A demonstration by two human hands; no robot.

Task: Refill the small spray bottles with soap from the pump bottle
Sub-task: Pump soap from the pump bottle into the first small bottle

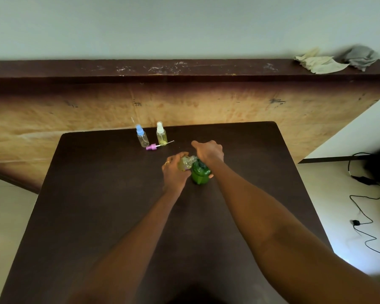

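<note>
Pump bottle (200, 174), green, stands upright near the middle of the bench (97, 194), and we have both hands on the job around it. Our right hand (208, 151) is cupped over the pump head with the knuckles bent and the thumb sticking out; it seems to be bearing down on the pump, though the fingers underneath are hidden. Our left hand (176, 171) grips an open bottle (185, 163), tilted so its mouth meets the spout. This small clear bottle already shows a yellow-green tint, so we judge that soap is going in, but how full it is we cannot tell. Its purple sprayer (152, 147) lies on its side farther back, dip tube pointing right, just in front of two capped spray bottles. Of those, the white-capped bottle (162, 135) holds yellowish liquid and looks filled, while the blue-capped bottle (142, 137) looks clear and probably empty. By our reckoning we are about midway: one done, one filling, one to go. Left to do are finishing this fill, screwing the purple sprayer back on, then opening, filling and closing the blue one. Rags (320, 62) sit on the ledge behind.
</note>
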